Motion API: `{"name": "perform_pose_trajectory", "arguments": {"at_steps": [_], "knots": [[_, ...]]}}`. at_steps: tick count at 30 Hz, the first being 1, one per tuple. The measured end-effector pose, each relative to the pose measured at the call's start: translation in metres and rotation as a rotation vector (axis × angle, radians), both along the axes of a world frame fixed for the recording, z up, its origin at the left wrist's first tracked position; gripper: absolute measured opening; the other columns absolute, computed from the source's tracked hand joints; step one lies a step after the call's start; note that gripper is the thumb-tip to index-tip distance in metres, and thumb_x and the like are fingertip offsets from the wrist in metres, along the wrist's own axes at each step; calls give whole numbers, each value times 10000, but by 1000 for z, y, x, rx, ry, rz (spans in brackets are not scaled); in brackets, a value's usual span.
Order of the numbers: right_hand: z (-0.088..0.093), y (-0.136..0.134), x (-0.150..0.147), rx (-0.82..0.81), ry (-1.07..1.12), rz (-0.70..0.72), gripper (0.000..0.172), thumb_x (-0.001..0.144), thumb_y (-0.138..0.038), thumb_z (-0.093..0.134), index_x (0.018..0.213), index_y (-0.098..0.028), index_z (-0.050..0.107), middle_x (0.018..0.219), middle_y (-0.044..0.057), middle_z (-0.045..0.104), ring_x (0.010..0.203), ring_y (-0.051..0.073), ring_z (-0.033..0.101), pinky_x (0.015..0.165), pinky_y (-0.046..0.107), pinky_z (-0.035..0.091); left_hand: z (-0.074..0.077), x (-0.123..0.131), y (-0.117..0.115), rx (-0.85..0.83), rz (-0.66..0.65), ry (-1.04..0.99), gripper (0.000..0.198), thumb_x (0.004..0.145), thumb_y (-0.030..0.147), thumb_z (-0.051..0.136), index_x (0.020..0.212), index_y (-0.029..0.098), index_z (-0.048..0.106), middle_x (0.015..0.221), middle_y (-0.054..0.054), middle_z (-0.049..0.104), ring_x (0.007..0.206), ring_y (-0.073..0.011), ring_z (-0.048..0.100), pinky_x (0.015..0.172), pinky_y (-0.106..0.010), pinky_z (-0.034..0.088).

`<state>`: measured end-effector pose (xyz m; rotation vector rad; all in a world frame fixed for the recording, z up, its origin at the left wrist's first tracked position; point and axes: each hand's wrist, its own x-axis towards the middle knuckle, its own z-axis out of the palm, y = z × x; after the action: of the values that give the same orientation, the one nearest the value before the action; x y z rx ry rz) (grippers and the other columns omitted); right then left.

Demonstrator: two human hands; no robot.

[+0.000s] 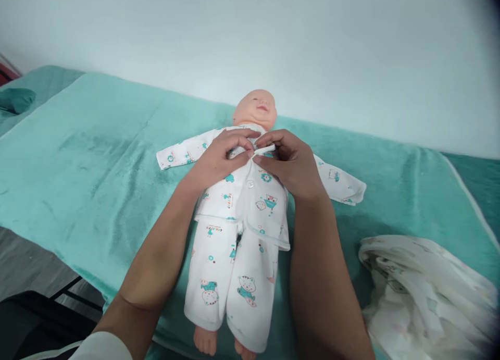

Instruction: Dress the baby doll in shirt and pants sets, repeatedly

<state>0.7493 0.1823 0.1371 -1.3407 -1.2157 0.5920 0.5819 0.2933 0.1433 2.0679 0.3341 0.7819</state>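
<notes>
A baby doll lies on its back, its head toward the wall. It wears a white printed jacket and matching trousers, with its bare feet showing at the bottom. My left hand pinches the jacket's front edge at the chest. Opposite it, my right hand grips the other front edge, which is folded up between thumb and fingers. Below the hands, a button shows on the jacket's front. Whatever lies right under my fingertips is partly hidden.
A green plush cover spreads over the bed beneath the doll. At the right lies a crumpled pale printed cloth. The white wall rises behind the bed. A dark object stands by the bed's lower left edge.
</notes>
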Motion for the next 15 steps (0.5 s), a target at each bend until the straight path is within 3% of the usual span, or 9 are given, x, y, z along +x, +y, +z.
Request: {"name": "perform_pose_trajectory", "arguments": {"at_steps": [8, 12, 15], "knots": [[5, -3, -3, 7, 25, 33, 198, 792, -275, 755, 986, -273, 715, 1002, 16, 730, 807, 181, 630, 650, 317, 471, 1, 3, -8, 118, 73, 41, 85, 872, 167, 638, 898, 246, 616, 1407, -46, 708, 1395, -243, 595, 1249, -502, 402], [3, -2, -2, 102, 96, 67, 125, 862, -339, 697, 962, -266, 715, 886, 25, 698, 862, 210, 663, 744, 356, 520, 2, -1, -5, 48, -6, 30, 66, 913, 243, 674, 966, 268, 644, 1463, -30, 672, 1434, -248, 575, 1265, -513, 394], [9, -3, -6, 61, 67, 24, 128, 910, -381, 669, 944, -264, 708, 811, 12, 662, 748, 182, 613, 682, 339, 486, 5, -9, 0, 3, -98, 45, 123, 921, 253, 692, 1040, 280, 678, 1500, -32, 645, 1487, -262, 529, 1270, -518, 393]]}}
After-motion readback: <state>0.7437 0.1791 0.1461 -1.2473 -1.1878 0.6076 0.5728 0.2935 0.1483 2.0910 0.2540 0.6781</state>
